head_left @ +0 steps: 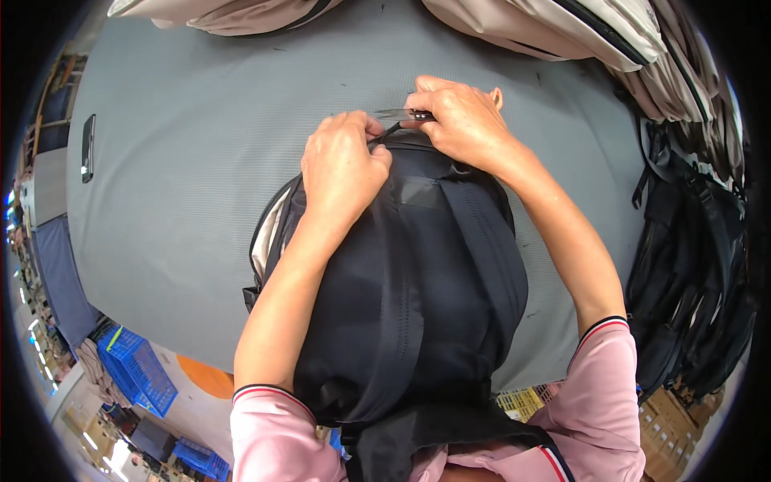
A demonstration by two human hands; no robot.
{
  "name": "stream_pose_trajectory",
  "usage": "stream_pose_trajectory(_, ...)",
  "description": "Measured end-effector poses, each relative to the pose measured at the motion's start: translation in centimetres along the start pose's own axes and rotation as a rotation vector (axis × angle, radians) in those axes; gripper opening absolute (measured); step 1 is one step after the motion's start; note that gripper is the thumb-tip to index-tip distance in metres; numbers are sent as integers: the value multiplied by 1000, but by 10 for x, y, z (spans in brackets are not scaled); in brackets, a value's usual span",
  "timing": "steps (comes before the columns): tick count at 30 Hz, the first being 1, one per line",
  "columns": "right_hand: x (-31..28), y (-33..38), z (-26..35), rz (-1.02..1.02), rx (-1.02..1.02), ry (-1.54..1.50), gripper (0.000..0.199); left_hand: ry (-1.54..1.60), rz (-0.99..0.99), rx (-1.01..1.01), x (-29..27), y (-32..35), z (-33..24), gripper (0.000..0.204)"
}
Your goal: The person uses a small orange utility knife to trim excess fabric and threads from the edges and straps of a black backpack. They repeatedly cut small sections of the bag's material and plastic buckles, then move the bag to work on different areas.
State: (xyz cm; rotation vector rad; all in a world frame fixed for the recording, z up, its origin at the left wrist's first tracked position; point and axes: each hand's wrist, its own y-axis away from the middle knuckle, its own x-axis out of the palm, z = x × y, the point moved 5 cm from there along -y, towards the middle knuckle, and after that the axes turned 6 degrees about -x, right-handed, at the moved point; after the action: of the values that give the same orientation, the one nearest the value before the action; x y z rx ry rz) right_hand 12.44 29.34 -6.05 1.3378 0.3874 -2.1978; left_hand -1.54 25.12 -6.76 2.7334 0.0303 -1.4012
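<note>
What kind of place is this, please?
Probably a bag factory or workshop. A dark backpack lies on a wide grey worktable, stacks of beige backpacks and black backpacks wait at its edges, and blue plastic crates stand on the floor.

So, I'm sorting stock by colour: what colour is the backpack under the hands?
Black, or very dark navy, backpack with a pale lining at its left edge; head view.

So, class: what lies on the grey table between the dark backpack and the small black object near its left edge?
Nothing: in the head view, only bare grey table lies between the backpack and the small black object.
</note>
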Motion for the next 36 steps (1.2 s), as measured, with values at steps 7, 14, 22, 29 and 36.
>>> stream_pose_trajectory(7, 13, 2, -25, 105, 21, -569, 23, 666, 588, -246, 15, -10, 13, 21)
stream_pose_trajectory(14, -12, 42, -1, -365, 61, -173, 23, 699, 600, -324, 16, -14, 14, 17)
stream_pose_trajectory(22, -21, 44, 9, -263, -129, 116, 23, 700, 589, -280, 17, -14, 11, 17)
stream_pose_trajectory(29, -22, 41, 6, -242, -207, 118, 23, 681, 592, -281, 17, -15, 12, 18)
stream_pose_trajectory(36, -20, 38, 11, -278, -278, 160, 22, 678, 586, -263, 18, -15, 13, 19)
